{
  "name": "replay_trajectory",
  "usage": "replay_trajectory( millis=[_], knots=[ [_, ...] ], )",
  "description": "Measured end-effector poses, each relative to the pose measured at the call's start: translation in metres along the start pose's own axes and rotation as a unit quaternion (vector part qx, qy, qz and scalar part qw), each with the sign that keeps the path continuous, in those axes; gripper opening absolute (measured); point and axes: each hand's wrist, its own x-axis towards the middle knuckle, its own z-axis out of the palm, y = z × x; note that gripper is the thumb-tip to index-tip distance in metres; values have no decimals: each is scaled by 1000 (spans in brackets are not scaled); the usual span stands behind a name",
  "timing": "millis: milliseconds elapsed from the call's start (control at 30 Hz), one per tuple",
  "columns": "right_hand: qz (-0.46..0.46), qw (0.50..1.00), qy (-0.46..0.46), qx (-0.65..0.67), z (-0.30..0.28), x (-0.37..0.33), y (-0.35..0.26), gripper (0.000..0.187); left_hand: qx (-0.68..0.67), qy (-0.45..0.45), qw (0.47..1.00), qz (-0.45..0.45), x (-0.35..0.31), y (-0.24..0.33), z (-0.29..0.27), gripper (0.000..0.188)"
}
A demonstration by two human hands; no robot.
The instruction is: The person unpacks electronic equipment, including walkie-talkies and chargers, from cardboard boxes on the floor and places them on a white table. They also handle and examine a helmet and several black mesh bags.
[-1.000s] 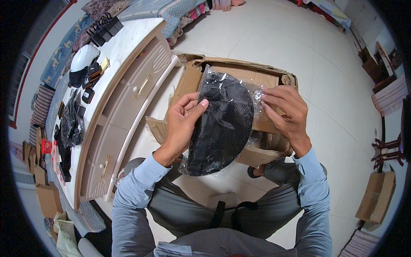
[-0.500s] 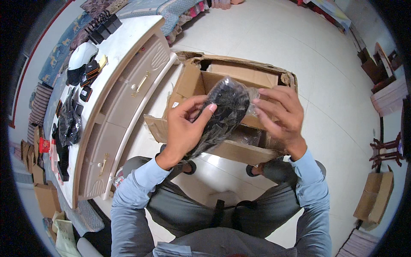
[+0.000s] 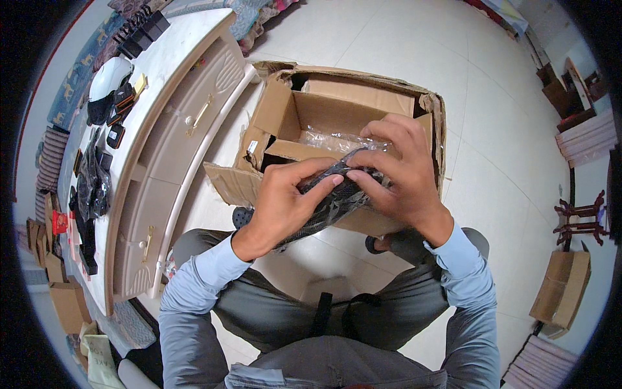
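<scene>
Between my hands, above the near edge of an open cardboard box [image 3: 272,123], is a black, ribbed item in a clear plastic bag [image 3: 329,209]. My left hand [image 3: 288,198] grips it from the left, thumb on top and fingers partly hidden behind. At its upper right end, my right hand [image 3: 405,178] closes thumb and fingers on the bag's edge. The item is tilted, its lower end reaching toward my lap. What exactly is inside the wrapping I cannot make out. Crumpled clear plastic shows within the box behind my hands.
To the left stands a white-topped drawer cabinet [image 3: 175,123]. On it lie a white helmet [image 3: 111,79], small black packets [image 3: 122,97], a black plastic-wrapped item [image 3: 97,185] and a row of black boxes [image 3: 144,35]. Another cardboard box [image 3: 561,288] is at the right wall.
My right hand has moved left onto the bag's upper end, where its fingers were spread on loose plastic before. The wrapped item has tipped lower, exposing more of the box's inside.
</scene>
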Motion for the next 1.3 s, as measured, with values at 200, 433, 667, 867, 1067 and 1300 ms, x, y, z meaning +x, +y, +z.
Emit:
replay_trajectory(
  millis=[200,433,667,867,1067,1300],
  knots=[
    [56,992,-10,111,1,-3,1,21,40,-20,997,65,3,-6,0,22],
    [56,980,-33,188,-11,-3,6,13,-148,-69,979,-120,15,-22,-16,27],
    [166,810,-8,562,5,-7,18,16,-19,11,1000,-14,17,-20,-24,22],
    [186,874,-97,439,-12,-9,9,24,129,42,989,52,18,-11,-24,20],
    [26,974,-114,195,-6,-18,9,30,175,40,983,44,16,-13,-24,21],
    [13,980,-45,191,-17,-7,29,13,152,11,988,21,31,-21,-46,22]
  ],
)
